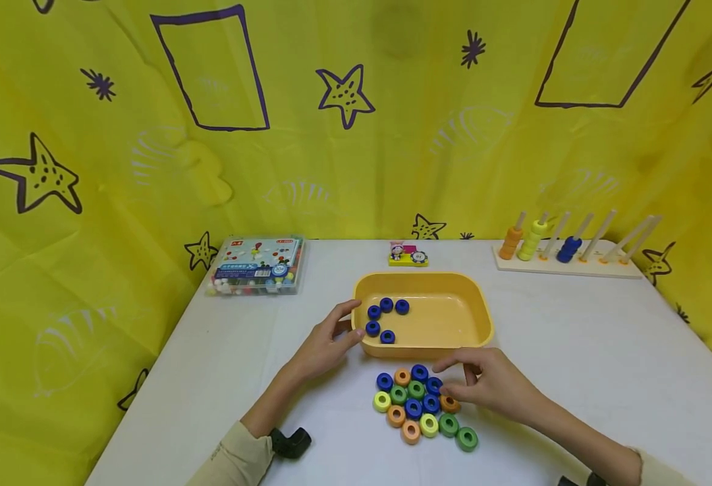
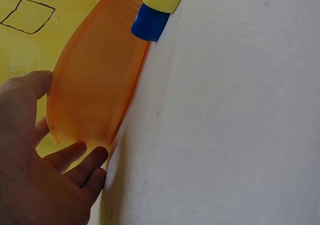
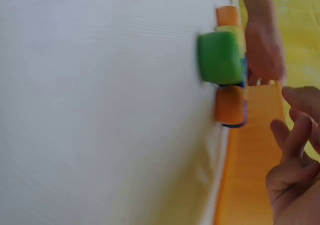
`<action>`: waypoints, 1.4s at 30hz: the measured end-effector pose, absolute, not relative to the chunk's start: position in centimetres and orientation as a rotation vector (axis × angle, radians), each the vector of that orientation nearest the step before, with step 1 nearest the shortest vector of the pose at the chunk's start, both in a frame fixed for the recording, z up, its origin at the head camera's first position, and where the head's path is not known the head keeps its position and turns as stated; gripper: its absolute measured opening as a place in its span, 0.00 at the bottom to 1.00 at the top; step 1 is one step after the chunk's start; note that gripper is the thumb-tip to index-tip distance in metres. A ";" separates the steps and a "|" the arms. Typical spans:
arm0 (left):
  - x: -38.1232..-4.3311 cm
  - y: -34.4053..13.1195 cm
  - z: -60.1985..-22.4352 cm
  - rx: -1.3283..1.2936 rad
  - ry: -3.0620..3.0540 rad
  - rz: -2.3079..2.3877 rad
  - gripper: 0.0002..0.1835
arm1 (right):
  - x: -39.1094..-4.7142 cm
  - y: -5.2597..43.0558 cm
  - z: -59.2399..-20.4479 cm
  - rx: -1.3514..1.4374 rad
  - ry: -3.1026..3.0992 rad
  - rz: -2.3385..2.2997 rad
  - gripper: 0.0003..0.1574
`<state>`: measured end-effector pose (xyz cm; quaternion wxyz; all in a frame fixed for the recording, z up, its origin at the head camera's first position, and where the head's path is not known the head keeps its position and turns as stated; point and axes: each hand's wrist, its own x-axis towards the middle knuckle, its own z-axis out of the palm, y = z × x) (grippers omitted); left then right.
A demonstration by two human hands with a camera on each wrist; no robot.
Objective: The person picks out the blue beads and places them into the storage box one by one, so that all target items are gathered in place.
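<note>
My left hand [image 1: 325, 343] holds the left end of a yellow plastic tray [image 1: 483, 317], thumb and fingers spread along its wall. In the left wrist view the fingers [image 2: 95, 161] bend against the end of that tray. Several blue beads [image 1: 402, 307] lie inside at its left side. In front of the tray is a cluster of blue, green, yellow and orange beads, among them a green bead [image 1: 467, 439]. My right hand [image 1: 495, 385] hovers at the cluster's right edge, near a blue bead [image 1: 434, 385] and an orange bead [image 1: 450, 404]. Its thumb and index finger are apart, with nothing visible between them.
At the back right stands a wooden peg board [image 1: 568, 268] with orange, yellow and blue beads on some pegs. A clear box of small parts [image 1: 258, 266] is at the back left. Behind the tray sits a small yellow and pink toy [image 1: 408, 256]. A yellow curtain hangs behind the table.
</note>
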<state>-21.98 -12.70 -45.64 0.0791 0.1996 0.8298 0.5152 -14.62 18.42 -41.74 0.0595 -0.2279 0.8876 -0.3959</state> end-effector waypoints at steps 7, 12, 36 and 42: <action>-21.3 -12.5 -44.4 0.629 2.447 1.576 0.29 | -14.8 18.0 -43.5 -0.581 2.698 -1.212 0.13; -20.3 -12.4 -42.4 0.611 2.435 1.563 0.28 | -14.9 17.6 -43.8 -0.528 2.685 -1.192 0.13; -20.0 -12.2 -42.0 0.612 2.440 1.559 0.28 | -14.9 17.5 -42.1 -0.520 2.729 -1.159 0.10; -20.0 -12.2 -42.1 0.612 2.434 1.570 0.28 | -16.6 17.3 -38.3 -0.668 2.765 -1.206 0.09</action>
